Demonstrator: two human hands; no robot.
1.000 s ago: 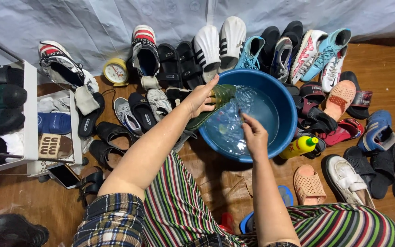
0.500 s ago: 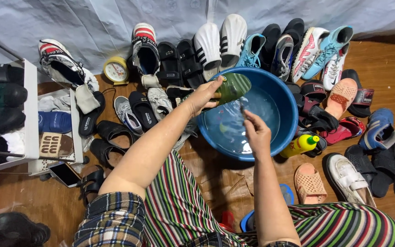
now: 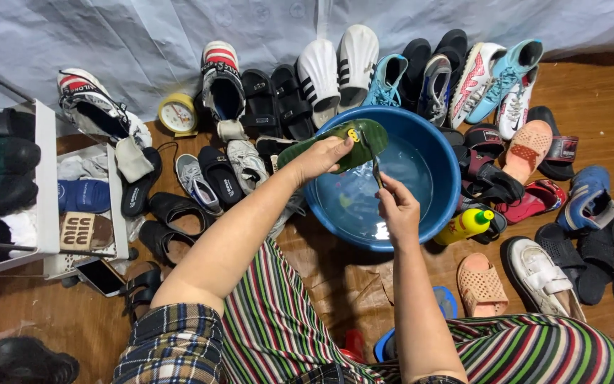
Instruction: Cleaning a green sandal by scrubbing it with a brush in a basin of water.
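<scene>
My left hand (image 3: pixel 320 156) grips a green flip-flop sandal (image 3: pixel 353 142), sole up, over the near-left rim of a blue basin (image 3: pixel 435 160) holding water. A yellow round plug shows on the sandal's sole. My right hand (image 3: pixel 396 208) hovers above the water and holds the sandal's dark strap (image 3: pixel 375 162), which runs from the sandal down to my fingers. My legs in striped trousers sit just in front of the basin.
Many shoes, sandals and sneakers ring the basin on the wooden floor. A yellow bottle (image 3: pixel 465 225) lies by the basin's right side. A yellow clock (image 3: pixel 178 114) stands at the back left. A white rack (image 3: pixel 44 192) with shoes is at left, a phone (image 3: pixel 101 277) beside it.
My left hand has lifted the green sandal out of the water and turned it sole up over the rim. My right hand rose slightly and now holds its strap.
</scene>
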